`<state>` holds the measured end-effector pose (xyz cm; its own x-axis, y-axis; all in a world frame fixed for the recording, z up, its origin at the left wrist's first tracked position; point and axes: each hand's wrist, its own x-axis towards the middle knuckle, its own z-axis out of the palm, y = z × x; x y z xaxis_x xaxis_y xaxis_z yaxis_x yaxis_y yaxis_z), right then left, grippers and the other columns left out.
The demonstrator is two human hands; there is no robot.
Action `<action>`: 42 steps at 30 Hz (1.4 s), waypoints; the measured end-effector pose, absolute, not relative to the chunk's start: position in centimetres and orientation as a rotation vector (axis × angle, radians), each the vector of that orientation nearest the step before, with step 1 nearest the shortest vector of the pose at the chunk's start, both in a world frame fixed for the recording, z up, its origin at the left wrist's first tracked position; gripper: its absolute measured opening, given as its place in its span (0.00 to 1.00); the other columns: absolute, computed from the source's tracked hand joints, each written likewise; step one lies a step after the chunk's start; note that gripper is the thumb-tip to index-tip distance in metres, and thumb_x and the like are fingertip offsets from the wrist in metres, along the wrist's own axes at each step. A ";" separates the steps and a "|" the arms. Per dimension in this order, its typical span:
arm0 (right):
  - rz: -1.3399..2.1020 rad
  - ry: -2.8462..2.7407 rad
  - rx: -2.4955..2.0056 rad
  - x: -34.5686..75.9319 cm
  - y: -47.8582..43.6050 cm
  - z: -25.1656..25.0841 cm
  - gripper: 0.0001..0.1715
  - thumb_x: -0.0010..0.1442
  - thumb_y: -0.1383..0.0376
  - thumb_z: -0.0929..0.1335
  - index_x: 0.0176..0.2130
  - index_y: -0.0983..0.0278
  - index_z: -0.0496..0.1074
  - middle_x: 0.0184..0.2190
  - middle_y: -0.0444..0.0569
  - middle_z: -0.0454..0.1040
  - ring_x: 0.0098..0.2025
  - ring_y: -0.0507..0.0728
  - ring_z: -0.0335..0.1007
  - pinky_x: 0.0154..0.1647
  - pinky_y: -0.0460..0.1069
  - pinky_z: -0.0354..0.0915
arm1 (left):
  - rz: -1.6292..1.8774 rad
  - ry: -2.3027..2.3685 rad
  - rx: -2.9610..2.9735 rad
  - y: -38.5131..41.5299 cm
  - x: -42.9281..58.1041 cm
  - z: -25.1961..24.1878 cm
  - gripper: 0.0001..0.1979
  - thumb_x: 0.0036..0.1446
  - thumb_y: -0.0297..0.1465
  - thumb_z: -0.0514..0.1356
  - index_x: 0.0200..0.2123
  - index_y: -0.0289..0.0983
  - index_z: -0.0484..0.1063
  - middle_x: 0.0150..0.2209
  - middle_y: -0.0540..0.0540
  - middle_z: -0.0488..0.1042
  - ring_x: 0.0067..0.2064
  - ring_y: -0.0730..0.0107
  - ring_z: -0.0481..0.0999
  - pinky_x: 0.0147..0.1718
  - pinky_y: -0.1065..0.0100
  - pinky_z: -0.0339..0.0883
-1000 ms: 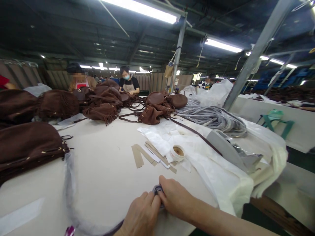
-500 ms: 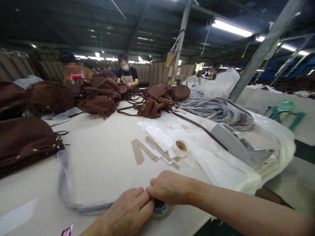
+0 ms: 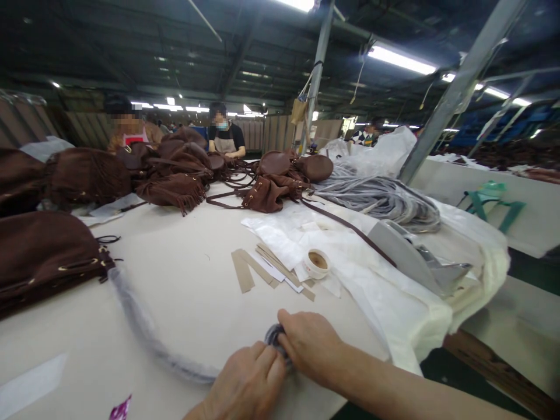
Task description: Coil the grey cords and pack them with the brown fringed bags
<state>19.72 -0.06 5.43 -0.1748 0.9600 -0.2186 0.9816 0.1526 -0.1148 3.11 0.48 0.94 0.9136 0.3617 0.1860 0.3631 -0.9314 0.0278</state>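
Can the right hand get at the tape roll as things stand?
Probably yes: the tape roll sits just beyond the right hand, uncovered, with only flat tabletop and brown strips nearby. But that hand grips the grey coil, so it would likely have to let go first.

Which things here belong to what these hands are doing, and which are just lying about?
Seemingly in use:
- plastic-wrapped strap, held by left hand and right hand
- brown bag at its far end

Seemingly lying about:
- tape roll
- brown strips
- purple scrap
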 end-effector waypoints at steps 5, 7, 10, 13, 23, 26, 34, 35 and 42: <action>-0.154 2.519 1.603 19.8 0.8 5.1 0.07 0.59 0.71 0.62 0.36 0.64 0.69 0.29 0.53 0.78 0.29 0.63 0.76 0.22 0.49 0.55 | -0.522 -0.637 -3.050 1.6 1.1 1.1 0.19 0.58 0.20 0.52 0.52 0.35 0.58 0.35 0.47 0.72 0.33 0.65 0.70 0.31 0.66 0.65; -0.114 2.611 1.467 20.1 1.2 5.1 0.07 0.60 0.71 0.61 0.35 0.64 0.68 0.29 0.52 0.77 0.28 0.62 0.75 0.21 0.49 0.54 | -0.499 -0.619 -3.051 2.1 0.6 1.0 0.20 0.58 0.20 0.53 0.53 0.36 0.58 0.33 0.48 0.71 0.31 0.65 0.69 0.29 0.67 0.63; -0.114 2.713 1.238 20.5 2.1 5.4 0.08 0.62 0.71 0.61 0.36 0.65 0.68 0.29 0.52 0.77 0.27 0.60 0.74 0.22 0.48 0.54 | -0.397 -0.624 -3.105 2.9 0.6 0.9 0.15 0.59 0.22 0.55 0.48 0.40 0.61 0.32 0.50 0.70 0.30 0.66 0.68 0.28 0.67 0.63; -0.217 2.752 1.217 20.8 2.9 5.3 0.08 0.63 0.68 0.61 0.37 0.64 0.69 0.31 0.52 0.78 0.30 0.58 0.74 0.25 0.48 0.55 | -0.302 -0.645 -3.129 3.1 1.1 0.9 0.08 0.58 0.23 0.57 0.39 0.39 0.62 0.34 0.49 0.71 0.32 0.64 0.70 0.29 0.65 0.65; -0.618 2.395 2.139 20.5 1.9 3.8 0.05 0.57 0.66 0.62 0.35 0.64 0.66 0.31 0.51 0.76 0.32 0.57 0.71 0.28 0.48 0.52 | -0.419 -0.863 -2.972 1.1 4.2 0.3 0.09 0.56 0.21 0.55 0.38 0.38 0.61 0.32 0.48 0.71 0.31 0.61 0.71 0.27 0.63 0.68; -0.427 2.467 1.926 20.1 2.5 4.6 0.06 0.56 0.67 0.62 0.35 0.64 0.68 0.32 0.53 0.77 0.33 0.59 0.72 0.27 0.49 0.50 | -0.592 -0.763 -2.960 1.6 2.5 0.2 0.10 0.57 0.21 0.54 0.42 0.38 0.61 0.31 0.49 0.71 0.30 0.64 0.70 0.27 0.65 0.64; -0.166 2.709 1.201 18.8 5.0 5.8 0.08 0.59 0.64 0.63 0.37 0.64 0.70 0.28 0.53 0.79 0.27 0.61 0.75 0.22 0.48 0.51 | -0.599 -0.536 -3.019 4.5 -1.2 1.1 0.11 0.66 0.24 0.44 0.45 0.37 0.64 0.29 0.49 0.68 0.29 0.67 0.66 0.27 0.67 0.58; -0.162 2.730 1.139 18.7 5.4 5.9 0.08 0.60 0.64 0.63 0.37 0.64 0.70 0.28 0.53 0.79 0.28 0.61 0.75 0.22 0.48 0.52 | -0.574 -0.515 -3.033 4.6 -1.0 1.1 0.10 0.65 0.24 0.46 0.42 0.38 0.64 0.30 0.49 0.69 0.29 0.67 0.66 0.27 0.67 0.58; -0.537 2.551 1.823 18.4 5.1 5.6 0.17 0.56 0.59 0.67 0.43 0.66 0.67 0.34 0.54 0.77 0.36 0.61 0.74 0.28 0.48 0.56 | -0.500 -0.906 -2.845 2.2 1.9 0.3 0.10 0.53 0.19 0.51 0.36 0.38 0.60 0.30 0.48 0.70 0.29 0.64 0.69 0.27 0.65 0.62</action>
<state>18.39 5.11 5.62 -0.3423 0.9255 -0.1619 0.9123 0.2861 -0.2931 1.92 2.18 0.29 0.7672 0.5417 0.3434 0.5792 -0.8151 -0.0083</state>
